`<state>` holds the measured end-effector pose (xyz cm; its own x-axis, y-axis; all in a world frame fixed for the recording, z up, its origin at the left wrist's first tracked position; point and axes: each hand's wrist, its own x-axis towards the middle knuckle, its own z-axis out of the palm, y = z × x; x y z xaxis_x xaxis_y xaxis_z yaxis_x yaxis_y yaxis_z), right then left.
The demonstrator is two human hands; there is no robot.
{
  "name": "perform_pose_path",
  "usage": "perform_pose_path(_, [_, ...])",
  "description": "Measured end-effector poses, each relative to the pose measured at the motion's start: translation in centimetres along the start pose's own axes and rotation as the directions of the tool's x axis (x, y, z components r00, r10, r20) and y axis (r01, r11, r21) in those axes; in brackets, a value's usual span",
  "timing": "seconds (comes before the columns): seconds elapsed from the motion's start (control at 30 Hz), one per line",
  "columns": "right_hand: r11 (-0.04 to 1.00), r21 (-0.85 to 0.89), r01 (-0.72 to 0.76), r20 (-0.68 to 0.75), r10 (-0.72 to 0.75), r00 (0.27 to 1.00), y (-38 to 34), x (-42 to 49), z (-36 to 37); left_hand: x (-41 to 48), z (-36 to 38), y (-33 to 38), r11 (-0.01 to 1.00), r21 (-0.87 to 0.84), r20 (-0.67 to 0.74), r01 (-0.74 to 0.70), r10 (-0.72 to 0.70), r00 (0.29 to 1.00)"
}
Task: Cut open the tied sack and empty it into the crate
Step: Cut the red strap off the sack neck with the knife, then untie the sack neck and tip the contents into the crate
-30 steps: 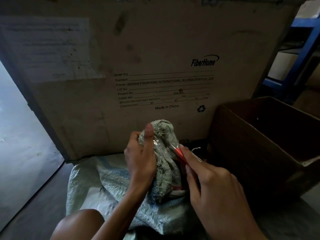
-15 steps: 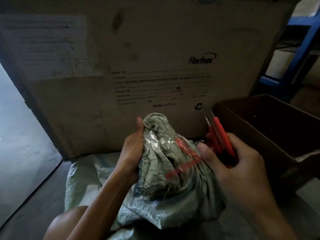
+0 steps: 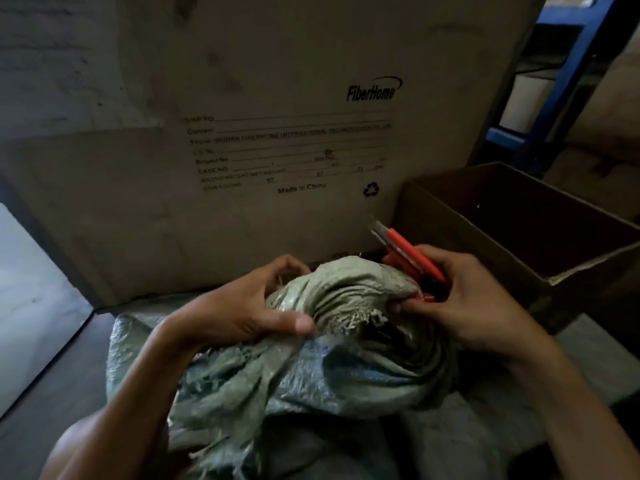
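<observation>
Left hand clutches the sack at its mouth; right hand grasps a red cutter. The crate (dim inside) sits just beside.

Left hand grips the bunched neck of the woven sack, thumb over the folds. Right hand holds red scissors and pinches the neck's other side with its fingertips. Blades point up and away from that grip; brown crate just right of it, printed carton behind both grips.
</observation>
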<state>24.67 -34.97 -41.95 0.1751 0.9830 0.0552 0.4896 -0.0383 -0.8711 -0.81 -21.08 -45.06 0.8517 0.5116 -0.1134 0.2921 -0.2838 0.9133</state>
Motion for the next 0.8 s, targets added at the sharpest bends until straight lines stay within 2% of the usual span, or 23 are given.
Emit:
perform_pose_path(0.03, [1.000, -0.023, -0.002, 0.004, 0.002, 1.000, 0.1, -0.1, 0.1, 0.0, 0.0, -0.4, 0.999, 0.043, -0.035, 0.007, -0.005, 0.999])
perform_pose_path(0.1, [0.998, -0.068, 0.001, -0.030, -0.003, 1.000, 0.4, -0.1, 0.7, 0.1, 0.1, -1.1, 0.964, 0.266, -0.263, 0.001, 0.071, 0.962])
perform_pose_path(0.13, [0.996, -0.089, -0.005, -0.068, -0.001, 0.998, 0.6, -0.1, 1.1, 0.4, 0.1, -1.6, 0.912, 0.409, -0.426, 0.031, 0.161, 0.890])
perform_pose_path(0.2, [0.994, -0.108, -0.019, -0.130, 0.005, 0.992, 0.5, 0.0, 1.9, 1.0, 0.6, -1.8, 0.815, 0.549, -0.694, 0.185, 0.321, 0.645])
perform_pose_path(0.23, [0.994, -0.106, -0.015, -0.137, 0.001, 0.991, 0.3, 0.0, 2.5, 1.1, 0.9, -1.6, 0.798, 0.528, -0.788, 0.292, 0.331, 0.519])
perform_pose_path(0.27, [0.996, -0.094, -0.009, -0.129, -0.003, 0.992, 0.0, 0.0, 3.1, 1.1, 1.3, -1.0, 0.803, 0.459, -0.850, 0.380, 0.273, 0.450])
perform_pose_path(0.3, [0.997, -0.072, 0.003, -0.118, -0.011, 0.993, -0.2, -0.1, 3.7, 1.2, 1.6, -0.8, 0.827, 0.361, -0.882, 0.431, 0.154, 0.445])
perform_pose_path(0.33, [0.999, -0.050, 0.014, -0.111, -0.019, 0.994, -0.5, -0.1, 4.3, 1.4, 1.9, -0.6, 0.867, 0.235, -0.873, 0.439, -0.010, 0.488])
perform_pose_path(0.4, [0.999, -0.034, 0.026, -0.118, -0.030, 0.993, -0.9, -0.3, 5.4, 1.5, 2.3, 0.1, 0.939, -0.178, -0.702, 0.296, -0.332, 0.630])
perform_pose_path(0.43, [0.999, -0.033, 0.022, -0.119, -0.026, 0.993, -0.9, -0.2, 5.8, 1.5, 2.5, 0.6, 0.896, -0.408, -0.598, 0.174, -0.406, 0.691])
perform_pose_path(0.47, [0.999, -0.030, 0.014, -0.107, -0.017, 0.994, -1.0, -0.2, 6.2, 1.5, 2.4, 0.9, 0.828, -0.559, -0.545, 0.046, -0.409, 0.732])
perform_pose_path(0.53, [1.000, 0.004, 0.014, -0.063, -0.013, 0.998, -1.0, -0.2, 7.0, 1.5, 2.3, 1.1, 0.676, -0.712, -0.509, -0.192, -0.307, 0.804])
perform_pose_path(0.57, [0.999, 0.052, 0.016, -0.049, -0.013, 0.999, -1.1, -0.3, 7.2, 1.4, 2.3, 1.2, 0.614, -0.748, -0.499, -0.252, -0.269, 0.824])
perform_pose_path(0.6, [0.992, 0.128, 0.006, -0.039, -0.001, 0.999, -1.3, -0.5, 7.3, 1.4, 2.4, 1.3, 0.614, -0.747, -0.496, -0.256, -0.258, 0.829])
perform_pose_path(0.63, [0.976, 0.218, -0.019, -0.030, 0.026, 0.999, -1.4, -0.6, 7.3, 1.5, 2.5, 1.3, 0.658, -0.717, -0.512, -0.230, -0.272, 0.815])
perform_pose_path(0.7, [0.910, 0.401, -0.106, -0.031, 0.129, 0.991, -1.9, -0.6, 6.8, 1.9, 2.3, 0.3, 0.781, -0.601, -0.597, -0.170, -0.298, 0.744])
perform_pose_path(0.8, [0.849, 0.510, -0.134, -0.144, 0.238, 0.960, -1.8, -0.1, 5.3, 1.9, 1.9, -0.8, 0.927, -0.372, -0.720, -0.039, -0.262, 0.642])
